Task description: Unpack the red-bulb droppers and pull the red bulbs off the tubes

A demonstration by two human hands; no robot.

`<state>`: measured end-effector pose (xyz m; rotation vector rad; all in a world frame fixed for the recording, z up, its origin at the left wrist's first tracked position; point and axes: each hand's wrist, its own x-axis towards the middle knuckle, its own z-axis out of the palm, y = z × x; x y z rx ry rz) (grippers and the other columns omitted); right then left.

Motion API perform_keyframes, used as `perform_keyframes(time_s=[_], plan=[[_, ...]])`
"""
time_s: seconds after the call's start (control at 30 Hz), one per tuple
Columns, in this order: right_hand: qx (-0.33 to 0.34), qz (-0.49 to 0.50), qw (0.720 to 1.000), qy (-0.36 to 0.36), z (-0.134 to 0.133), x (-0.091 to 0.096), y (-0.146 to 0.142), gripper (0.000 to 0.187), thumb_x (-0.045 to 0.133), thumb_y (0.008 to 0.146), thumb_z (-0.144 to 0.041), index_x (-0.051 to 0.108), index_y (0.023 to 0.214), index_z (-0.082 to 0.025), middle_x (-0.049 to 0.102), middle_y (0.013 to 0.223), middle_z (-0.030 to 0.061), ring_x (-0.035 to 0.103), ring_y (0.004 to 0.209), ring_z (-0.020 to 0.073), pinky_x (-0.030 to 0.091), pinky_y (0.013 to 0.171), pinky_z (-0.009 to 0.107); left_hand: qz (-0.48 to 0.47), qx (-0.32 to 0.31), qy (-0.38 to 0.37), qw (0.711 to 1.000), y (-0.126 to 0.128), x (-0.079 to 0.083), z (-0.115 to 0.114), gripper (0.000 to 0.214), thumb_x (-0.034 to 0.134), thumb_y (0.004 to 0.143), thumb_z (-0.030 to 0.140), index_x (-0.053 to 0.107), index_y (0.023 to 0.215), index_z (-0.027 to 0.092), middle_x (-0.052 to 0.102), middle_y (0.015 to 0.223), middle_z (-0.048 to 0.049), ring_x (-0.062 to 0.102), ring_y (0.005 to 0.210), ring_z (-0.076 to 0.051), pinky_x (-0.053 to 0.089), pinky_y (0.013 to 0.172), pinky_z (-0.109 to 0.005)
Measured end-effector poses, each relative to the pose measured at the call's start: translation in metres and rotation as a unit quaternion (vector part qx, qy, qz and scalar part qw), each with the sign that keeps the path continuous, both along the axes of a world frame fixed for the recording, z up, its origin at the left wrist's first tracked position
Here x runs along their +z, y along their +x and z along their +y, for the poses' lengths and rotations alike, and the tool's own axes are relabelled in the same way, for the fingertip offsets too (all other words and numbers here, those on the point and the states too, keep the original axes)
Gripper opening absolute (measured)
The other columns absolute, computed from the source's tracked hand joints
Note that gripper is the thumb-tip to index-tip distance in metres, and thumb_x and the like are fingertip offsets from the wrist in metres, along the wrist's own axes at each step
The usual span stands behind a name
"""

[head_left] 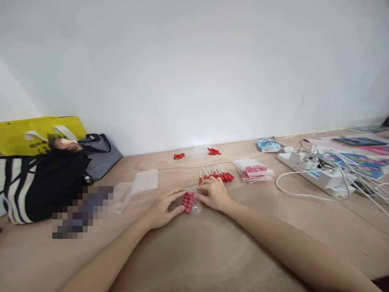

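Clear bag (197, 207) with red pieces (188, 202) lies on the bench (164, 259), apparently steadied from both sides: right hand (215, 194) has its grip pinched on the upper corner; left hand (165, 209) touches the opposite edge, grip closure cannot be told

- White power strip (313, 177) holding chargers (332, 177)
- Blue face mask (268, 145) behind it
- Printed sheets (363, 159) right of it
- Yellow tote bag (18, 138) far left of it
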<state>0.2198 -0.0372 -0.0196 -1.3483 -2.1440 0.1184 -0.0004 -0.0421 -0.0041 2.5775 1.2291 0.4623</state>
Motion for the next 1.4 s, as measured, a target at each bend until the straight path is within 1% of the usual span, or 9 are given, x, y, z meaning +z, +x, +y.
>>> perform_keyframes(time_s=[0.17,0.27,0.43,0.57,0.67,0.87,1.0,1.17,1.4], plan=[[0.018,-0.042,0.999,-0.006,-0.002,0.004,0.004,0.043,0.062,0.066,-0.043,0.06,0.104,-0.023,0.06,0.085,0.0048,0.046,0.082,0.0186,0.026,0.072,0.033,-0.032,0.005,0.018,0.999,0.005,0.001,0.0,0.041,0.048,0.079,0.042,0.049,0.116,0.024,0.051,0.12,-0.0057,0.048,0.108,-0.021,0.037,0.092,-0.037],[0.059,-0.039,0.997,-0.01,-0.001,0.003,0.007,0.049,0.062,0.065,-0.05,0.06,0.105,-0.021,0.06,0.086,0.0059,0.047,0.081,0.0185,0.028,0.072,0.033,-0.041,0.0,0.031,0.999,0.006,0.002,0.0,0.038,0.05,0.077,0.041,0.053,0.111,0.025,0.055,0.113,-0.0054,0.051,0.101,-0.021,0.039,0.088,-0.036],[0.156,0.052,0.986,-0.003,0.002,-0.001,0.007,0.031,0.06,0.07,-0.044,0.065,0.093,-0.023,0.057,0.073,0.0018,0.048,0.073,0.0137,0.036,0.07,0.028,-0.047,0.011,0.042,0.998,0.007,0.004,-0.001,0.036,0.052,0.076,0.041,0.055,0.107,0.024,0.057,0.107,-0.0051,0.053,0.097,-0.02,0.042,0.083,-0.033],[0.213,0.136,0.968,-0.003,-0.002,-0.001,0.001,0.028,0.065,0.068,-0.034,0.065,0.093,-0.019,0.057,0.088,0.004,0.051,0.085,0.0128,0.04,0.077,0.024,-0.052,0.001,0.037,0.998,0.008,0.005,-0.001,0.037,0.051,0.077,0.041,0.054,0.11,0.025,0.056,0.108,-0.0045,0.052,0.097,-0.019,0.042,0.083,-0.031],[0.236,0.137,0.962,-0.016,-0.005,0.0,-0.001,0.034,0.066,0.066,-0.034,0.063,0.097,-0.022,0.057,0.099,0.0036,0.05,0.094,0.0142,0.039,0.084,0.026,-0.049,-0.008,0.036,0.998,0.008,0.005,-0.001,0.037,0.051,0.077,0.041,0.054,0.109,0.024,0.056,0.108,-0.005,0.052,0.097,-0.019,0.041,0.084,-0.032],[0.206,0.07,0.975,-0.04,-0.005,0.001,-0.001,0.05,0.066,0.063,-0.042,0.057,0.108,-0.023,0.055,0.106,0.0056,0.049,0.096,0.0186,0.037,0.084,0.032,-0.046,-0.017,0.038,0.998,0.006,0.004,0.001,0.037,0.051,0.077,0.041,0.053,0.11,0.024,0.055,0.107,-0.005,0.05,0.099,-0.02,0.04,0.086,-0.033],[0.195,0.04,0.98,-0.026,-0.005,0.001,-0.002,0.044,0.065,0.065,-0.039,0.058,0.105,-0.022,0.056,0.095,0.0055,0.048,0.088,0.0173,0.038,0.079,0.03,-0.048,-0.024,0.034,0.998,0.006,0.004,0.001,0.038,0.054,0.075,0.042,0.054,0.108,0.023,0.055,0.105,-0.0052,0.051,0.097,-0.019,0.041,0.084,-0.032],[0.18,0.03,0.983,-0.02,-0.003,-0.002,-0.003,0.02,0.055,0.076,-0.028,0.061,0.093,-0.018,0.054,0.085,0.0054,0.048,0.082,0.0155,0.038,0.073,0.027,-0.05,-0.033,0.029,0.998,0.006,0.004,0.001,0.038,0.054,0.075,0.041,0.055,0.108,0.024,0.055,0.103,-0.0049,0.051,0.094,-0.019,0.041,0.083,-0.033],[0.18,0.071,0.978,-0.073,-0.003,0.003,-0.005,0.037,0.067,0.061,-0.042,0.062,0.089,-0.02,0.059,0.083,0.002,0.05,0.077,0.0144,0.038,0.07,0.026,-0.052,-0.02,0.036,0.998,0.008,0.007,-0.001,0.031,0.051,0.077,0.04,0.056,0.104,0.023,0.057,0.1,-0.004,0.052,0.092,-0.019,0.041,0.081,-0.031]])
